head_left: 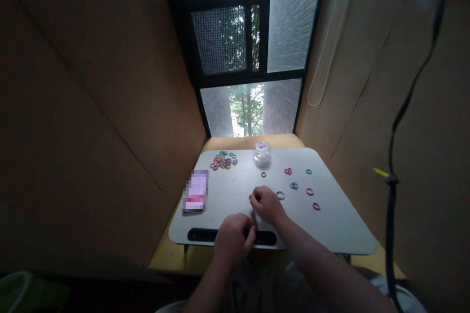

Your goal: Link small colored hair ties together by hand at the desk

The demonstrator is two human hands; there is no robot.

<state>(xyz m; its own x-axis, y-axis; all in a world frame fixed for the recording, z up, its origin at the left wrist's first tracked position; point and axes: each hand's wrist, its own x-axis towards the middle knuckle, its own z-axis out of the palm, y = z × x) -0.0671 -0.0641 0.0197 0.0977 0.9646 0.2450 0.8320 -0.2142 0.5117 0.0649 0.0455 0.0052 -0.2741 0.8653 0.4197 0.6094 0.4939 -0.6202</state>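
My right hand point(269, 205) is over the middle of the white table, its fingertips pinched on a small yellowish-orange hair tie point(250, 196) that is mostly hidden. Closer to me, my left hand point(235, 235) is curled above the black slot, and whatever its fingers may hold cannot be made out. Just right of my right hand lies a purple hair tie point(280, 195). Beyond it are a smaller dark purple tie point(263, 174), a red cluster point(288, 171) and a blue-grey cluster point(294, 186). Pink ties point(310, 191) and a green tie point(308, 171) lie farther right.
A mixed pile of coloured hair ties point(222, 160) lies at the back left. A clear jar point(262, 155) stands near the back edge. At left is a phone with a blurred screen point(196, 190). The black slot point(201, 234) runs along the white table's point(330, 230) front.
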